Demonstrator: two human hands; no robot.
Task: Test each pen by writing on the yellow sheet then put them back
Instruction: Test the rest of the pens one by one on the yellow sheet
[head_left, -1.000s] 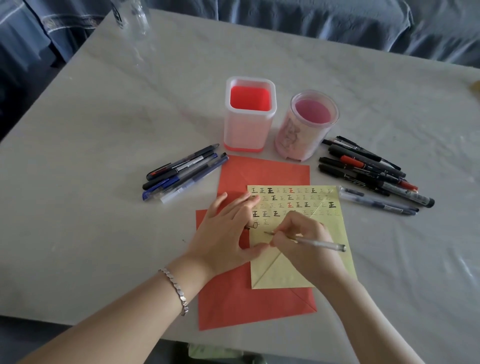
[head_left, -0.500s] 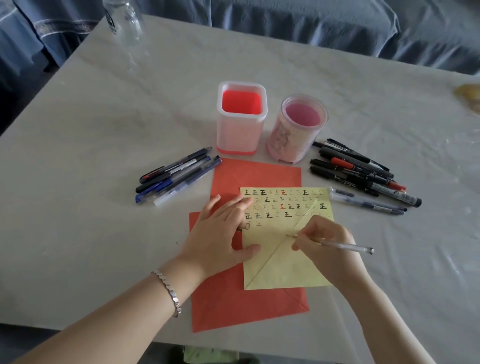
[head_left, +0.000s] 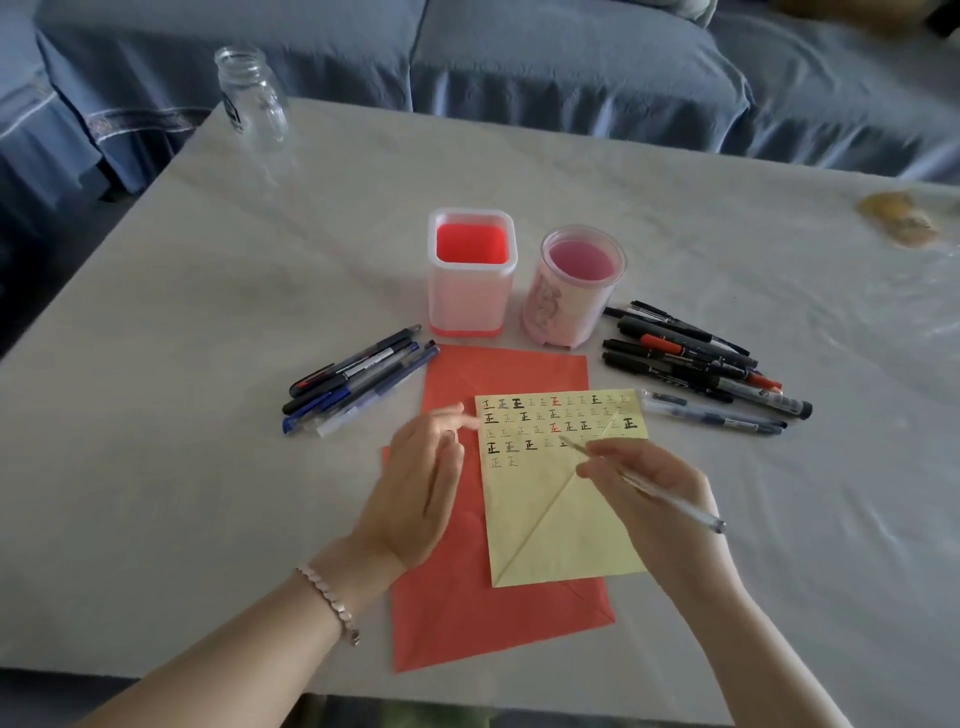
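left hand (head_left: 421, 483) lifted off yellow sheet (head_left: 561, 525), now beside its left edge, fingers loose, empty. right hand (head_left: 649, 493) grips clear pen (head_left: 675, 505), tip over sheet. test seems done; return pen next.

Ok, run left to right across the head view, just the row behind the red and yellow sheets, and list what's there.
Left pile of pens → square cup → round pink cup → right pile of markers and pens.

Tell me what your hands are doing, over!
Left hand open beside yellow sheet. Right hand grips clear pen, tip over sheet. Nothing in the way.
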